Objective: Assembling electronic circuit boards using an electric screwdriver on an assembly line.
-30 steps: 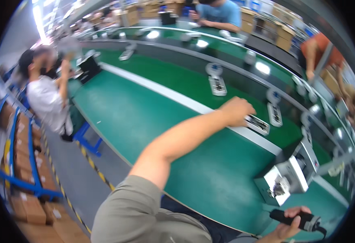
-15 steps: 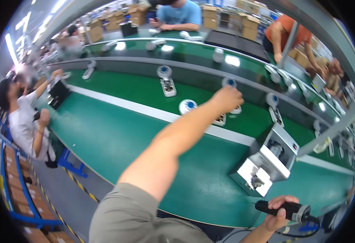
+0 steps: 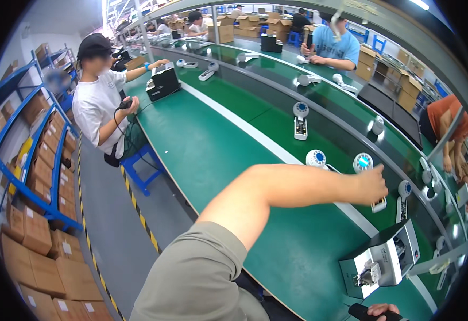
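My left arm stretches across the bench to the right. Its hand (image 3: 372, 184), fingers curled, covers the middle of a white round-headed handheld device (image 3: 363, 162) with a blue centre; the fingertips are mostly hidden. At the lower right edge, my right hand (image 3: 386, 310) is wrapped around a black electric screwdriver (image 3: 363, 312), partly cut off by the frame. A similar device (image 3: 315, 158) lies left of my left hand, half hidden by my forearm, and another (image 3: 403, 200) lies to its right. Between my hands stands a metal box-shaped machine (image 3: 381, 262) with a lit front.
More devices (image 3: 300, 122) lie along the green belt (image 3: 244, 109), which a white strip (image 3: 234, 117) separates from the green bench (image 3: 207, 144). A co-worker (image 3: 97, 101) stands at the left beside a black box (image 3: 163, 84). Blue shelving (image 3: 41, 200) with cartons lines the left side.
The view has swung left, so the bench and co-worker appear further right and more shelving shows. My left hand stays over a device. The right hand and screwdriver have dropped toward the lower edge.
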Available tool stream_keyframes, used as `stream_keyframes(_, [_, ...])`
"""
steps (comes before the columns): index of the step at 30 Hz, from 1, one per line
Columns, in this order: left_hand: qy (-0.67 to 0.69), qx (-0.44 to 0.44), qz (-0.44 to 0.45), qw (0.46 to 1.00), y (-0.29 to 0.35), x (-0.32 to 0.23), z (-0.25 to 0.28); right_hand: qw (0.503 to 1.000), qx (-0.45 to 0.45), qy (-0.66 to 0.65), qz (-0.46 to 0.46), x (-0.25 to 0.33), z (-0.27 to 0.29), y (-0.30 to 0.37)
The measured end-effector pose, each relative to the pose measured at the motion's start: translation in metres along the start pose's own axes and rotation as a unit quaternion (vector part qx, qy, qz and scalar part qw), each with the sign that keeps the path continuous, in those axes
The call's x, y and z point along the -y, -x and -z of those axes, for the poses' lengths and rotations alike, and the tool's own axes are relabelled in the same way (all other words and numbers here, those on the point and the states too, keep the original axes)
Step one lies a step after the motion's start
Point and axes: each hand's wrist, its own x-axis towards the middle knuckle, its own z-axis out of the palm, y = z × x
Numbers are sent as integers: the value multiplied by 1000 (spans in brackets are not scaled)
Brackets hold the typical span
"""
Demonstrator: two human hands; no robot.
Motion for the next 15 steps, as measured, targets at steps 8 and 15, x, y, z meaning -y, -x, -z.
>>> stream_keyframes(8, [7, 265, -223, 938, 96, -138, 103, 998, -16, 57, -13, 10, -13, -13])
stream_keyframes(15, [268, -76, -137, 951, 132, -184, 58, 992, -116, 53, 20, 13, -61, -14])
